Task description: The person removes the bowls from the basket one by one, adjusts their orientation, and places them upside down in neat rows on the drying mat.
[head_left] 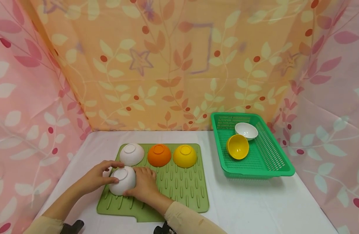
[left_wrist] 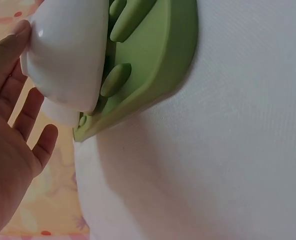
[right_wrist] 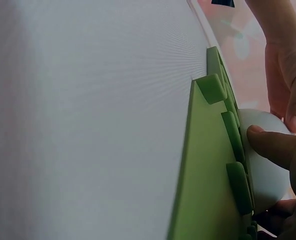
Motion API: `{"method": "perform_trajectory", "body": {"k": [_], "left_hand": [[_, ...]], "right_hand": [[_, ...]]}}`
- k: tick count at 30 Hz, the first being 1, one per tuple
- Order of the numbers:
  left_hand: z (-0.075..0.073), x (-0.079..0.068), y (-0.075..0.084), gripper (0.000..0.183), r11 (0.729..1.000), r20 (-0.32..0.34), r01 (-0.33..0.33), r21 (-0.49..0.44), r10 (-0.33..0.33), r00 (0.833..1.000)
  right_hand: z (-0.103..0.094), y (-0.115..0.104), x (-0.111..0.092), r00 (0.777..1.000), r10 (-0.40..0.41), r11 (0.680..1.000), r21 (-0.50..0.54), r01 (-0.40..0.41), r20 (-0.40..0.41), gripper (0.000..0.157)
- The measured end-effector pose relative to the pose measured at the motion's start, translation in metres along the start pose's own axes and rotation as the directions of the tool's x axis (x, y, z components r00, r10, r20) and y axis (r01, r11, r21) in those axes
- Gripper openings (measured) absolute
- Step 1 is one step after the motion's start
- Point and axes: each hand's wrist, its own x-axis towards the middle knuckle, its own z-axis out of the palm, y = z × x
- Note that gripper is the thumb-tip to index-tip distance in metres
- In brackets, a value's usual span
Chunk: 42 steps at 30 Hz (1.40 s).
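Note:
In the head view a white bowl (head_left: 117, 188) sits upside down on the green drying mat (head_left: 179, 195), toward its left front. My right hand (head_left: 145, 185) grips it from the right, its thumb low on the near side and fingers round the far side. From the left, my left hand (head_left: 94, 177) holds the same bowl near its foot ring, thumb and forefinger spread over it; its other fingers stand off the bowl in the left wrist view. Behind, in a row on the mat, an upturned white bowl (head_left: 132, 157), an orange bowl (head_left: 159, 157) and a yellow bowl (head_left: 185, 158) stand.
A green plastic basket (head_left: 258, 171) stands at the right on the white-covered table (head_left: 243, 201), holding a white bowl (head_left: 246, 130) and yellow bowls (head_left: 238, 148) that look nested. Patterned curtains (head_left: 173, 65) close off the back and sides. Dark objects (head_left: 72, 227) lie at the front edge.

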Motion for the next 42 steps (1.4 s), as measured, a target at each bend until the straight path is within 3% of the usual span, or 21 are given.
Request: {"method": "perform_trajectory", "body": {"k": [5,9,12,15,20,23,25,27,31,36,42], "left_hand": [[0.001,0.001,-0.001,0.055,1.0,0.018,0.004,0.027,-0.004,1.0],[0.001,0.002,-0.001,0.057,1.0,0.053,0.005,0.03,-0.007,0.999],[-0.002,0.001,-0.001,0.057,0.999,0.06,0.026,0.035,-0.028,0.998],[-0.004,0.002,-0.001,0.056,0.998,0.068,0.041,0.044,-0.044,0.997],[-0.006,0.001,-0.002,0.054,0.997,0.093,0.027,0.067,-0.033,0.995],[-0.004,0.0,-0.004,0.052,0.998,0.092,0.009,0.063,-0.015,0.996],[-0.002,0.001,-0.006,0.051,0.999,0.093,0.002,0.044,-0.006,0.996],[0.001,0.003,-0.008,0.051,1.0,0.098,-0.005,0.02,0.003,0.995],[0.005,0.002,-0.009,0.051,1.0,0.102,-0.011,-0.005,0.012,0.995],[0.004,0.001,-0.007,0.051,1.0,0.102,-0.006,-0.009,0.007,0.995],[0.001,0.0,-0.006,0.051,1.0,0.102,0.003,0.006,-0.003,0.995]], "right_hand": [[-0.004,0.002,0.001,0.999,-0.04,0.999,-0.007,0.04,0.03,0.082],[-0.03,0.006,0.004,0.985,-0.13,0.991,0.004,0.131,0.109,0.075],[-0.07,0.009,0.005,0.955,-0.23,0.973,0.018,0.231,0.188,0.075],[-0.126,0.016,0.005,0.916,-0.319,0.946,0.03,0.322,0.241,0.077],[-0.223,0.041,0.0,0.862,-0.432,0.898,0.044,0.437,0.265,0.061],[-0.271,0.069,-0.005,0.874,-0.412,0.902,-0.024,0.432,0.257,0.055],[-0.297,0.095,-0.006,0.9,-0.36,0.915,-0.094,0.392,0.246,0.055],[-0.319,0.126,-0.007,0.925,-0.302,0.925,-0.164,0.343,0.228,0.053],[-0.351,0.193,-0.011,0.934,-0.248,0.917,-0.25,0.312,0.255,0.048],[-0.371,0.26,-0.022,0.909,-0.184,0.916,-0.27,0.296,0.374,0.063],[-0.367,0.299,-0.024,0.896,-0.113,0.922,-0.289,0.256,0.43,0.087]]}}
